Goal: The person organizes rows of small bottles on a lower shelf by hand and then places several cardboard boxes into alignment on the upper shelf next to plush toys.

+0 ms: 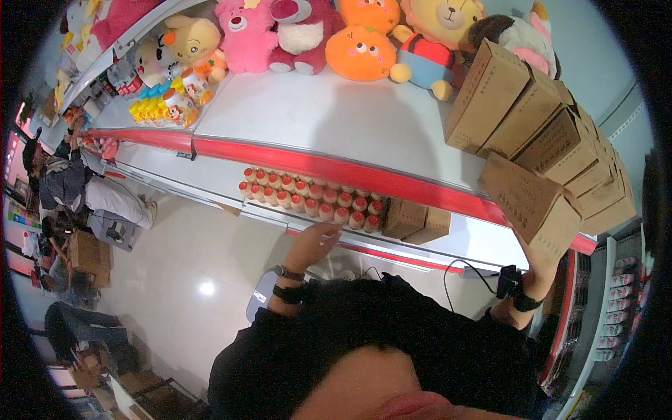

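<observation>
My left hand (pixel 319 242) is over the front edge of the lower shelf (pixel 462 233), just before rows of small bottles with red caps (pixel 325 211). Its fingers look loosely stretched out, with nothing visible in them. At the right, my right hand (pixel 540 260) is against the near end of a brown cardboard box (pixel 528 199). That box is tilted and juts out past the red front edge of the upper shelf. The fingers of this hand are hidden behind the box, which it appears to support. More cardboard boxes (pixel 488 98) stand behind it.
Plush toys (pixel 360 52) line the back of the upper shelf, with yellow-capped bottles (pixel 164 108) to the left. Two cardboard boxes (pixel 406 218) sit beside the red-capped bottles. A black cable (pixel 448 280) hangs near my right wrist. Another person (pixel 63 185) is at the far left.
</observation>
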Demonstrator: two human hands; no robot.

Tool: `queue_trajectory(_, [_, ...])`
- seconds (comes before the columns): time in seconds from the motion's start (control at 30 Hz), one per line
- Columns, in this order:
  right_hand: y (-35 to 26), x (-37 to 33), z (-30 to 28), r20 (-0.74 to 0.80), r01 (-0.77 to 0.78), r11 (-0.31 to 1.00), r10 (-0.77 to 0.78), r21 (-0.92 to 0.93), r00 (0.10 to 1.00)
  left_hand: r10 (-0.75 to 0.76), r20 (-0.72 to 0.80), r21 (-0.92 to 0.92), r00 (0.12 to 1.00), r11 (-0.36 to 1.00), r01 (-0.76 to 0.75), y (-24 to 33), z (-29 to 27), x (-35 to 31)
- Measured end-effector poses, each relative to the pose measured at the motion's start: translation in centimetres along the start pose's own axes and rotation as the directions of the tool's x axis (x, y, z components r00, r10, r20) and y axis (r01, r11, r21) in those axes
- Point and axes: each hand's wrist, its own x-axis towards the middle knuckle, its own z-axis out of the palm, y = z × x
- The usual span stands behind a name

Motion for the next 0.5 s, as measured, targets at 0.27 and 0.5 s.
queue_trajectory(0.27, [0.8, -5.5, -1.3, 0.052, -0.381, 0.759, 0.418, 0.528, 0.907, 0.123, 0.042, 0.051, 0.991, 0.991, -0.125, 1.8, 1.8, 1.6])
queue_trajectory(0.5, [1.0, -7.5, -3.6, 0.366, -0.46, 0.71, 0.297, 0.532, 0.882, 0.197, 0.01, 0.1, 0.98, 0.975, -0.197, 5.1, 4.3, 3.1])
